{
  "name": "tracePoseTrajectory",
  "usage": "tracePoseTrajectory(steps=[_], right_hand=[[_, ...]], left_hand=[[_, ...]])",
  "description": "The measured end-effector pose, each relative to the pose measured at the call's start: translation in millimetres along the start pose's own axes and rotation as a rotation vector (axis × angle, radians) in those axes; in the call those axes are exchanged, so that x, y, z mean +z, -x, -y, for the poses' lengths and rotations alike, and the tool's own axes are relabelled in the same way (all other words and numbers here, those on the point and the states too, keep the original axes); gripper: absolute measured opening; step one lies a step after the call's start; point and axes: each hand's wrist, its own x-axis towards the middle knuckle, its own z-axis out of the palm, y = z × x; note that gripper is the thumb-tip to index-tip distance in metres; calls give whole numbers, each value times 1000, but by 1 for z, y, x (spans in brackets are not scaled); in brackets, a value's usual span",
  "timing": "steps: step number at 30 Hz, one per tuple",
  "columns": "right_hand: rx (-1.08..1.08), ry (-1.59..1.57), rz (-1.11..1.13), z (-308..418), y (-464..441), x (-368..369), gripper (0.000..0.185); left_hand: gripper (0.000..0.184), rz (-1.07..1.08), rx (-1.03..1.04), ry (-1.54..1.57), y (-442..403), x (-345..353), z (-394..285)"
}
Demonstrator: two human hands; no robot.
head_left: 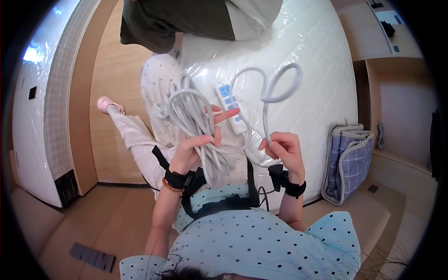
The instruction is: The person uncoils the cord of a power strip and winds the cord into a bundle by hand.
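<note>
A thick bundle of looped grey-white cable (190, 105) lies over my lap. My left hand (200, 140) is wrapped round the bundle, its index finger stretched out towards a power strip. That white power strip (232, 106) with blue sockets rests on the plastic-covered mattress, just right of the bundle. A round plug (160, 110) shows at the bundle's left side. To the right, my right hand (282, 148) pinches a loose length of the cable, which rises from the fingertips into an open loop (282, 84) above the mattress and runs back towards the strip.
Another person's dark-trousered legs (186, 18) are at the top edge. A folded blue checked fabric bundle (347, 163) stands at the mattress's right side. A grey strap-like piece (92, 257) lies on the floor at lower left. Shelving (403, 112) is at the right.
</note>
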Motion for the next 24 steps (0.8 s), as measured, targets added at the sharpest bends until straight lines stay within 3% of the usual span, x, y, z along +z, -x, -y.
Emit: tracePoseTrajectory(steps=[5, 11, 14, 15, 18, 20, 24], right_hand=[[65, 193, -301, -20, -15, -5, 16], [253, 833, -855, -92, 16, -119, 16], [-107, 1860, -1202, -117, 37, -139, 16], [-169, 1787, -1260, -109, 33, -131, 19], [-94, 1041, -1038, -113, 19, -112, 27], [489, 362, -758, -94, -2, -90, 30], [322, 232, -714, -111, -32, -66, 26]], left_hand=[[59, -10, 90, 132, 13, -5, -4], [49, -81, 368, 142, 31, -16, -36], [47, -186, 465, -10, 35, -22, -51], [47, -203, 471, -45, 35, -23, -54], [46, -202, 468, -38, 33, -22, -51], [46, -206, 471, 7, 32, -16, -47], [45, -189, 462, 55, 34, -15, -41]])
